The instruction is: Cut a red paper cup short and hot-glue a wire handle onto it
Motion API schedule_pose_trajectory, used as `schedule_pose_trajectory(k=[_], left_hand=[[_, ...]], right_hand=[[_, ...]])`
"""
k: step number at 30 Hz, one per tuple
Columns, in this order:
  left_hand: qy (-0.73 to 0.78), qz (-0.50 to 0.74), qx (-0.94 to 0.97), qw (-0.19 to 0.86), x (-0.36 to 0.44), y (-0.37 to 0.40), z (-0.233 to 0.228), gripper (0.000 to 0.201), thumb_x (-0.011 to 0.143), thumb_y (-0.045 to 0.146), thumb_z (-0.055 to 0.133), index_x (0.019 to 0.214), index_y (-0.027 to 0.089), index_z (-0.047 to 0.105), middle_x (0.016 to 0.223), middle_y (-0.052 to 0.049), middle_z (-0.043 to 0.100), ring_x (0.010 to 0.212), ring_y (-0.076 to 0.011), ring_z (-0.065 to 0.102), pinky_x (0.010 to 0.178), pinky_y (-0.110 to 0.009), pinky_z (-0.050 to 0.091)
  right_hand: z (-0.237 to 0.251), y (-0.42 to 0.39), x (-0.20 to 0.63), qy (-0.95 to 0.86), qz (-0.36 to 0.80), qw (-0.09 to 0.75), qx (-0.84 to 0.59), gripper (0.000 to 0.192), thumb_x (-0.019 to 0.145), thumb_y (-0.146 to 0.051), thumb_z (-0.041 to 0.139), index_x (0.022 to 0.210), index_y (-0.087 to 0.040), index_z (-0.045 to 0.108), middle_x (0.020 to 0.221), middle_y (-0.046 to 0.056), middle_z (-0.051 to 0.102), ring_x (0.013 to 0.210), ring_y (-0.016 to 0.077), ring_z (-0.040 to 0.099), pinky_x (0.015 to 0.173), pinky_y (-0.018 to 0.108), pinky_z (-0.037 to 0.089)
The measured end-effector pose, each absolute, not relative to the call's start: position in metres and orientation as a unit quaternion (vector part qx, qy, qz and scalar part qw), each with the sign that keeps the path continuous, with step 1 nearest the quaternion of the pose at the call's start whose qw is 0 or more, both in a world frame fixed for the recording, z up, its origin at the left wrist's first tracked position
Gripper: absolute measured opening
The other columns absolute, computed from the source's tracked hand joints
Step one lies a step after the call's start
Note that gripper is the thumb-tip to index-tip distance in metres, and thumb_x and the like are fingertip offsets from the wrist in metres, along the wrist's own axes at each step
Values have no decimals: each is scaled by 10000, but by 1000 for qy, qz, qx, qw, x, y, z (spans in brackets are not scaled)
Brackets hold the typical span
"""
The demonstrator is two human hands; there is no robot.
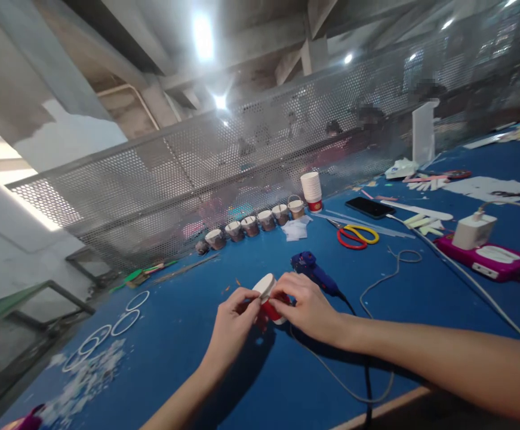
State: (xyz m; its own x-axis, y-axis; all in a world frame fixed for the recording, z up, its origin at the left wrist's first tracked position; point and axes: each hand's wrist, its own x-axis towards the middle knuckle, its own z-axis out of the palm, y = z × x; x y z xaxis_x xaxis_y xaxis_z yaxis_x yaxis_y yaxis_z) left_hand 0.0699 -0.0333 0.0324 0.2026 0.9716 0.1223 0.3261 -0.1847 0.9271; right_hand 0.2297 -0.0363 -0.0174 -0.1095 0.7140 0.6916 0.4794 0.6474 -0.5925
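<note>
A small red-and-white paper cup [271, 310] is held tilted just above the blue table, between both hands. My left hand [233, 319] pinches its upper rim from the left with thumb and fingers. From the other side, my right hand [308, 306] has its thumb and fingertips closed on the band near the same rim. The fingers cover part of the cup, and whether a thin strip lies under them is hard to make out. Right behind the right hand lies a dark blue glue gun [314, 272], its black cord running toward the front edge.
Several small cups [249, 226] line the back beside a stack of paper cups [311, 190]. Scissors [353, 235], a black phone [369, 207] and a magenta power strip [488, 258] lie to the right. White rings [125, 322] and scraps [85, 382] lie left. Cables cross the right side.
</note>
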Motion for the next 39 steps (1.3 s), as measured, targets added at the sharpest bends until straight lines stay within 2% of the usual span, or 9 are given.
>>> schedule_pose_trajectory(k=[6,16,23,34,39], left_hand=[[506,386,658,402,73,-30,29,246,690,393,669,727,151,649,484,39,564,416,-127,554,425,-227,437],[506,378,660,407,69,-31,23,232,699,375,648,750,148,652,487,37,552,425,-123,527,453,-233,439],[497,401,677,365,72,-32,23,240,679,407,642,649,170,623,472,61,469,404,-93,452,413,-208,373],[491,407,690,341,70,-37,21,209,683,369,640,665,161,629,588,27,525,457,-92,470,433,-206,376],[492,426,685,327,69,-38,22,250,700,401,642,617,168,612,574,31,514,457,-89,457,456,-211,383]], right_hand=[[-17,-34,232,-723,92,544,-416,174,808,-82,649,684,-185,582,714,-13,629,705,144,564,696,278,377],[-20,-28,234,-719,70,534,-439,157,803,-113,633,680,-187,568,708,-9,634,696,149,570,716,299,368],[-19,-31,233,-721,61,542,-428,180,803,-116,626,659,-195,551,679,-24,616,661,134,559,706,292,365],[-18,-33,231,-727,57,537,-423,151,813,-145,651,686,-191,583,702,-16,646,688,138,573,708,290,360],[-15,-38,233,-741,55,543,-391,173,884,-202,587,711,-194,588,710,-3,645,699,142,580,713,298,368]])
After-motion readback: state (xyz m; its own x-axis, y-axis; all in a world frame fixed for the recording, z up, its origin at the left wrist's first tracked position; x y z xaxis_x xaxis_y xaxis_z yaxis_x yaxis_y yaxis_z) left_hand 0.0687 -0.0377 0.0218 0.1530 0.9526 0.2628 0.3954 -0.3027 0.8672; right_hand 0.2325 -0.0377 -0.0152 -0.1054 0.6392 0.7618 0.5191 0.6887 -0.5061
